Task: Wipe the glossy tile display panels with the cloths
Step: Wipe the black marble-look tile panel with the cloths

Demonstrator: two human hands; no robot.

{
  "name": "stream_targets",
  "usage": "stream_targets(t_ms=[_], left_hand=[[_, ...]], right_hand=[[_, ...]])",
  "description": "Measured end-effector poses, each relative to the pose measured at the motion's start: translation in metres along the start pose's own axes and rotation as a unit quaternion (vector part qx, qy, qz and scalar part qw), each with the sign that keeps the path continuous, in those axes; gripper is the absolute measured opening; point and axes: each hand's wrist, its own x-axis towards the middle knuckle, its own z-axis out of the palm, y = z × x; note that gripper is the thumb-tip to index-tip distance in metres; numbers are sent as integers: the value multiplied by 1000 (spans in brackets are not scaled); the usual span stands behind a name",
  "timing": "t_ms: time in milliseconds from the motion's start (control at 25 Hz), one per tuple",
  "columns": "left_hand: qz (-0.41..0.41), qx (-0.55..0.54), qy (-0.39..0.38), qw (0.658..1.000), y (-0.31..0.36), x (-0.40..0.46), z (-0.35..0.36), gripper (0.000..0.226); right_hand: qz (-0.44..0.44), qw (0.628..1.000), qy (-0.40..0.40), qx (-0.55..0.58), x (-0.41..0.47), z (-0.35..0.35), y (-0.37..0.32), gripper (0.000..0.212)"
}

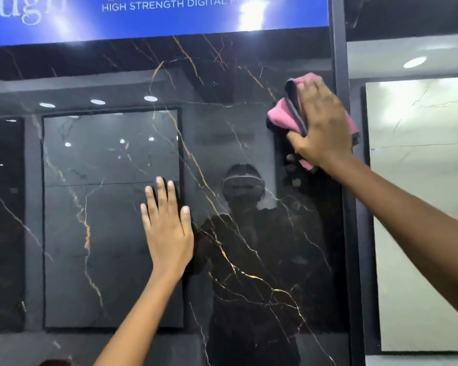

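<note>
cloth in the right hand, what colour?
Pink with a dark grey edge band: the bunched cloth under the right hand, seen in the head view.

I count two hands, my left (167, 231) and my right (321, 128), and one pink cloth (280, 116). There are two tile panels, one black (249, 247) and one pale (421, 207). One blue sign (156, 17) hangs above.

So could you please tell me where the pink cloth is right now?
In the head view, the pink cloth is at the upper right of the black marble panel, gripped against it by the right hand, beside the dark frame post.
</note>
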Motion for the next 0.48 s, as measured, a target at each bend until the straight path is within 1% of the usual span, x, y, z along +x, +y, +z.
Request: stream_targets(t_ms=[40, 80, 120, 160, 200, 240, 280, 320, 360, 400, 440, 480], left_hand=[[21, 17, -5, 1000, -6, -5, 4, 60], [33, 27, -6, 999, -9, -6, 5, 59], [36, 32, -4, 999, -11, -5, 6, 59], [37, 33, -3, 999, -11, -5, 6, 59], [38, 32, -5, 999, -11, -6, 6, 59], [39, 30, -8, 999, -11, -6, 6, 59], [41, 27, -9, 999, -12, -6, 6, 58], [41, 25, -8, 999, -12, -6, 6, 58], [41, 25, -3, 999, -11, -6, 6, 58], [42, 26, 0, 999, -11, -6, 7, 59], [44, 26, 4, 999, -11, -7, 7, 59], [45, 23, 7, 999, -11, -8, 8, 59]], right_hand=[[-18, 1000, 1, 13, -14, 12, -17, 84], [-79, 997, -15, 21, -48, 25, -38, 83], [-168, 984, -50, 30, -97, 37, -60, 83], [-274, 956, -101, 30, -149, 39, -81, 84], [-357, 919, -164, 24, -193, 32, -96, 85], [-408, 887, -217, 16, -215, 26, -99, 86], [-439, 868, -231, 19, -210, 23, -88, 86], [-424, 883, -198, 15, -184, 22, -74, 85], [-351, 924, -149, 14, -144, 20, -60, 84], [-238, 966, -102, 5, -96, 17, -42, 82], [-124, 990, -61, -8, -48, 12, -28, 82], [-53, 998, -45, 3, -16, 8, -26, 81]])
